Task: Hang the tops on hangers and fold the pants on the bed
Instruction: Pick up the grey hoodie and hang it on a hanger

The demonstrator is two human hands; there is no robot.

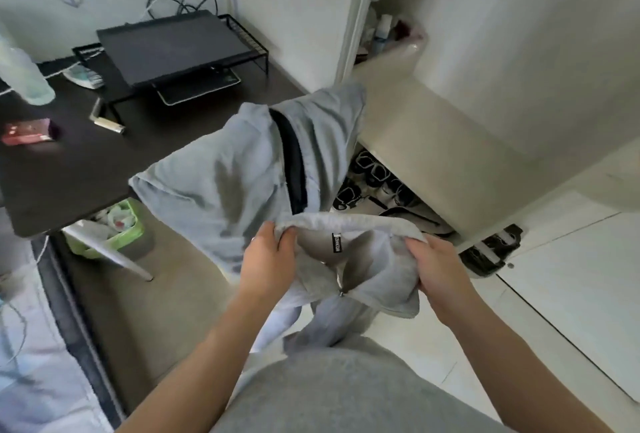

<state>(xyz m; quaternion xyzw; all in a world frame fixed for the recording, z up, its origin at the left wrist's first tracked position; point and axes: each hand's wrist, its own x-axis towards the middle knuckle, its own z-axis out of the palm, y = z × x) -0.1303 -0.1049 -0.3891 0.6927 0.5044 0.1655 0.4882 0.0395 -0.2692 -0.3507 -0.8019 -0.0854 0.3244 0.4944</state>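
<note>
A light grey zip-up top [239, 176] with a dark stripe hangs in the air in front of me, its body billowing up and away over the desk edge. My left hand [268, 261] grips the left side of its collar. My right hand [438, 271] grips the right side of the collar. A black label and the top of the zipper show between my hands. No hanger is in view. A strip of the bed [31, 346] with pale bedding lies at the lower left.
A dark desk [79, 169] at the left carries a black monitor stand, a laptop, a plastic bottle and small items. A green-lined waste bin [114, 235] stands under it. Shoes [377, 183] sit under a white ledge at the right. White tiled floor lies at the right.
</note>
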